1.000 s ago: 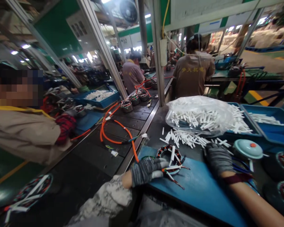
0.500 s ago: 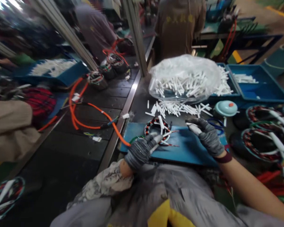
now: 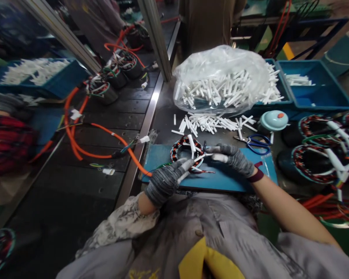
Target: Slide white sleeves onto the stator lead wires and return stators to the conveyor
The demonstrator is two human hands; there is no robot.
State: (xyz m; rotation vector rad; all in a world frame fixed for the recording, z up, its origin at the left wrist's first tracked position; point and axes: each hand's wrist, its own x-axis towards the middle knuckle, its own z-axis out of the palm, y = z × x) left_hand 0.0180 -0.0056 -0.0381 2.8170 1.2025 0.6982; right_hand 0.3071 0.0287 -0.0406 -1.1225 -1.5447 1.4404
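A motor stator (image 3: pixel 177 149), wound in black, white and orange, rests on a blue board (image 3: pixel 235 180). A white sleeve (image 3: pixel 191 142) sticks up from its winding. My left hand (image 3: pixel 165 179), in a grey glove with white fingertips, is closed at the stator's near side, pinching a wire lead (image 3: pixel 200 157) that points right. My right hand (image 3: pixel 235 159), gloved alike, has its fingertips together at the free end of that lead. Whether a small sleeve sits between them cannot be made out. Another lead (image 3: pixel 208 171) lies loose below.
Loose white sleeves (image 3: pixel 209 123) lie behind the board, before a clear bag (image 3: pixel 221 62) full of them. Scissors (image 3: pixel 258 145) and a pale blue round container (image 3: pixel 273 121) stand right of them. More stators (image 3: pixel 314 166) line the right. An orange cable (image 3: pixel 136 161) crosses from the left conveyor.
My right hand has moved left to the lead's tip, uncovering the scissors. My left hand stays at the stator. The whole view has shifted a little.
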